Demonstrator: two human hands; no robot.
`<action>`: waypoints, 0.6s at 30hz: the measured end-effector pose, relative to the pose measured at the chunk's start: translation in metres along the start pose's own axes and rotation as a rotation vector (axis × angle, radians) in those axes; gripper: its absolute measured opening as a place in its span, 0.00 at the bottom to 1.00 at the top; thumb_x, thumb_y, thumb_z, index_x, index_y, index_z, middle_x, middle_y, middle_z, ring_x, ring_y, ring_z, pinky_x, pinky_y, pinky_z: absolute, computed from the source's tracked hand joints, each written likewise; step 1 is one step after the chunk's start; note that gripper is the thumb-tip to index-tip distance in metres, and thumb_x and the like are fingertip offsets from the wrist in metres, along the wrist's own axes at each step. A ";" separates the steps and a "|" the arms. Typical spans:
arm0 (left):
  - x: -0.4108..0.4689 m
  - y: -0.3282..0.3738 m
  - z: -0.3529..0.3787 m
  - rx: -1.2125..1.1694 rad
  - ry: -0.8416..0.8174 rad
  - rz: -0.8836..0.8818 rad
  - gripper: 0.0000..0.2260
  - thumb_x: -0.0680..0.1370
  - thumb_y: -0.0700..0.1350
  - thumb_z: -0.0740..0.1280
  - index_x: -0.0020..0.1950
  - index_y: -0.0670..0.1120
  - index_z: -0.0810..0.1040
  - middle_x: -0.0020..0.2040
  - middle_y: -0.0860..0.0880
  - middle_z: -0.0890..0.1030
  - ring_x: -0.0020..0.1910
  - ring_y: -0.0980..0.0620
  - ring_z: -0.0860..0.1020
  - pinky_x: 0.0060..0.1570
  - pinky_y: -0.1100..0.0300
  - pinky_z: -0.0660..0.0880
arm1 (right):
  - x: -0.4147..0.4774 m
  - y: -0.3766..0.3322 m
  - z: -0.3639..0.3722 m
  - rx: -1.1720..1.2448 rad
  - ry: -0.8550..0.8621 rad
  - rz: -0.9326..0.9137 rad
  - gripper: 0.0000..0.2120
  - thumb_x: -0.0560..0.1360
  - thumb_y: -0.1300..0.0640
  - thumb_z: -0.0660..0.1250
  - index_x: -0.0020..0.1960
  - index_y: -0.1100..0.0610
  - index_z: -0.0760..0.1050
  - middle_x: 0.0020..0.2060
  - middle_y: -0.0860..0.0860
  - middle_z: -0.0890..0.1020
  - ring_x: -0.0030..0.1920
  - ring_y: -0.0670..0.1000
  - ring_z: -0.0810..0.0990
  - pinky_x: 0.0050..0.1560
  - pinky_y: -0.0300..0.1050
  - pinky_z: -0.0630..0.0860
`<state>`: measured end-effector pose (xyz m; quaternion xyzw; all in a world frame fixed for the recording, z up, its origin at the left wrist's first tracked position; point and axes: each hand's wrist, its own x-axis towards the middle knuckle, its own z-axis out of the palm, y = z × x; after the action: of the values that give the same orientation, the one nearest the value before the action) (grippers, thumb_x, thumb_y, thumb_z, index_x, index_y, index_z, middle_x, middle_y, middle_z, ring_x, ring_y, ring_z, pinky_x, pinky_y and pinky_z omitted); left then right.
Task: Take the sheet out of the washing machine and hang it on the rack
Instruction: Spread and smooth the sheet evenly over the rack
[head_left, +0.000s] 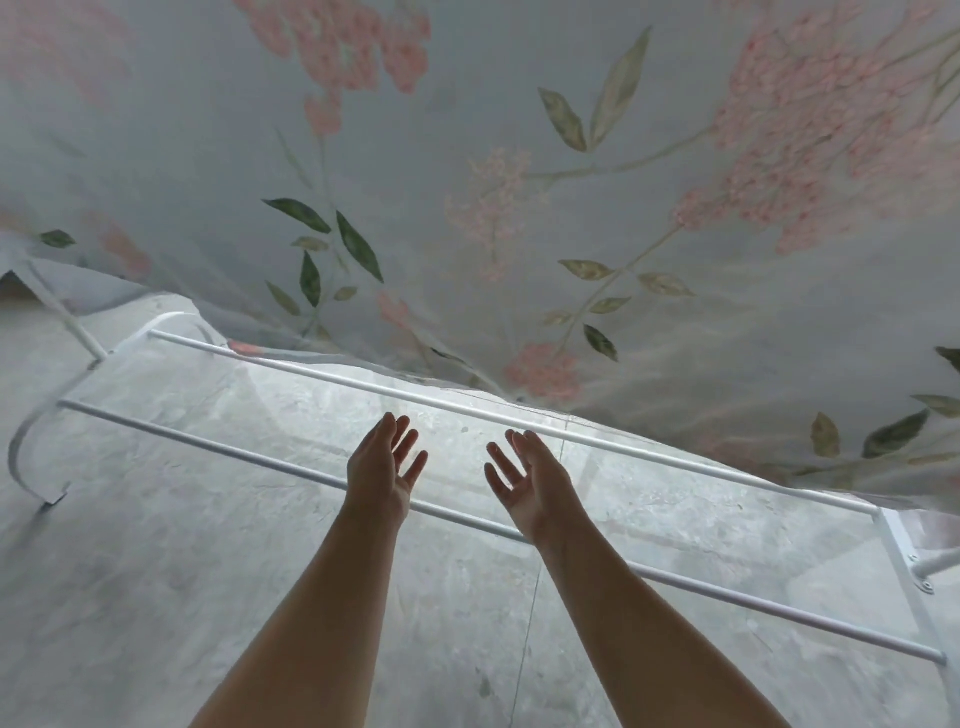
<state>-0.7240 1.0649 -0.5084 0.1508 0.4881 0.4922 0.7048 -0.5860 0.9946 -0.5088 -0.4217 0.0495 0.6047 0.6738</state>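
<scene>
Grip splayed: left hand (382, 467), right hand (527, 480)

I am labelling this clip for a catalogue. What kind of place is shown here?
Probably a home laundry-drying area; indoors or outdoors, I cannot tell. A white drying rack stands on a mottled grey floor, and a large floral sheet spreads over its far side.

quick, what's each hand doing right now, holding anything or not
Left hand: open, fingers straight, holding nothing.
Right hand: open, palm up, holding nothing.
</scene>
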 end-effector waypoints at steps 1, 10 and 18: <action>0.008 0.006 -0.001 -0.015 0.004 -0.013 0.16 0.80 0.43 0.62 0.67 0.42 0.70 0.62 0.45 0.76 0.63 0.47 0.73 0.56 0.50 0.72 | 0.005 0.003 0.009 0.025 0.007 -0.007 0.18 0.77 0.65 0.63 0.65 0.55 0.66 0.51 0.51 0.78 0.49 0.55 0.80 0.42 0.48 0.75; 0.076 0.048 0.000 -0.071 -0.101 -0.012 0.19 0.80 0.40 0.60 0.71 0.42 0.65 0.61 0.47 0.73 0.67 0.47 0.70 0.60 0.48 0.70 | 0.060 0.010 0.055 0.062 0.048 -0.152 0.10 0.76 0.64 0.65 0.53 0.52 0.70 0.46 0.47 0.79 0.42 0.48 0.76 0.35 0.39 0.70; 0.104 0.070 0.002 -0.069 -0.284 0.022 0.11 0.80 0.43 0.61 0.62 0.46 0.71 0.59 0.49 0.77 0.61 0.49 0.74 0.59 0.49 0.71 | 0.072 0.019 0.060 -0.030 0.105 -0.267 0.01 0.77 0.58 0.66 0.46 0.54 0.76 0.44 0.48 0.79 0.43 0.48 0.75 0.36 0.39 0.69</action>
<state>-0.7563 1.1862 -0.5152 0.2001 0.3646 0.4900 0.7661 -0.6094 1.0866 -0.5216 -0.4653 0.0191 0.4877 0.7384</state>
